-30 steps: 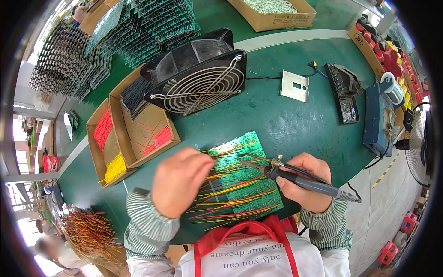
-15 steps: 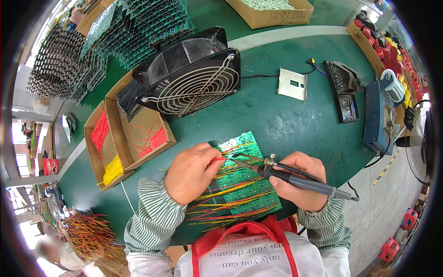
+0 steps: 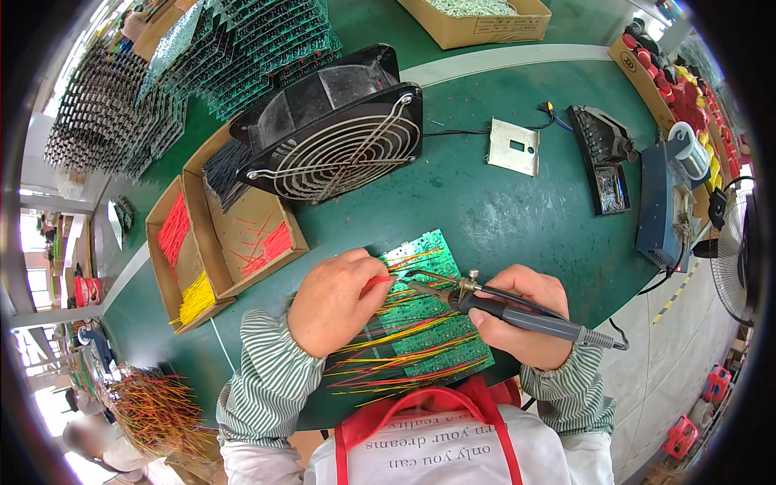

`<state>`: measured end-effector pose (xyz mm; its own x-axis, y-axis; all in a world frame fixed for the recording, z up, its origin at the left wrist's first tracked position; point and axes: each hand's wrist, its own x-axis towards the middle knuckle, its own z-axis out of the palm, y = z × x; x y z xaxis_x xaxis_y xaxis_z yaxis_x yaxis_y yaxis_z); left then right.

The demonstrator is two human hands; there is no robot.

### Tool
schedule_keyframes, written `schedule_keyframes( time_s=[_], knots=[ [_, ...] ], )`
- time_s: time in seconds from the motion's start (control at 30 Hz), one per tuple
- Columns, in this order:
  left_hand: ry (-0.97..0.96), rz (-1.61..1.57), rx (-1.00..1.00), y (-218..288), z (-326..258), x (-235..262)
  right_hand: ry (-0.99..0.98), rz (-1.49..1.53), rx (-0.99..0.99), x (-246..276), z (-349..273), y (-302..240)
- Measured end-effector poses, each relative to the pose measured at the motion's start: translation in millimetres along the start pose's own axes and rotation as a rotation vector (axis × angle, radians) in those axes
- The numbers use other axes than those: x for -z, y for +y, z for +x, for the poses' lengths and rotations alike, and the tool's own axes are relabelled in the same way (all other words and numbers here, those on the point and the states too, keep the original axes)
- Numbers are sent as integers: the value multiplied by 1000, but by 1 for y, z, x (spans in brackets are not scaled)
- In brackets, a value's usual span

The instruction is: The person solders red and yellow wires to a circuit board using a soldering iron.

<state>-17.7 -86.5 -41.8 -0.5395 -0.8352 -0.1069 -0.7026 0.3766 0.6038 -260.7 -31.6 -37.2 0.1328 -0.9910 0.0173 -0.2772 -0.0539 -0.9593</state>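
Observation:
My left hand (image 3: 333, 305) is closed, its thumb and finger pinching a short red wire (image 3: 377, 281) against the left edge of a green circuit board (image 3: 465, 346). A soldering iron (image 3: 529, 320) with a grey and black handle rests in my closed right hand (image 3: 543, 293). Its tip points left, close to the pinched wire's end; whether they touch is too small to tell. A thin solder feed tube runs along the iron, clamped by a brass screw (image 3: 474, 276). Red, yellow and black wires (image 3: 364, 351) trail leftward off the board, partly covered by my left hand.
Beyond the board stands a black fan (image 3: 339, 145) with a wire guard. Cardboard trays (image 3: 212, 234) of cut wires lie left of it. Stacked circuit boards (image 3: 242, 61) rise at the back left. A metal plate (image 3: 512, 146), black iron stand (image 3: 600, 162) and blue solder unit (image 3: 661, 202) sit right.

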Motion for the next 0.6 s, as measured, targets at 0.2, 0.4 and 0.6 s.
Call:
schedule_keyframes(
  time_s=[0.2,0.4,0.6],
  knots=[
    [23,27,-1,-1,0,-1,56,3,12,6,-2,-2],
    [201,37,13,11,-2,10,85,-40,-15,17,-9,-4],
    [89,30,-53,9,12,-14,106,-38,-25,18,-9,-2]
  ],
)
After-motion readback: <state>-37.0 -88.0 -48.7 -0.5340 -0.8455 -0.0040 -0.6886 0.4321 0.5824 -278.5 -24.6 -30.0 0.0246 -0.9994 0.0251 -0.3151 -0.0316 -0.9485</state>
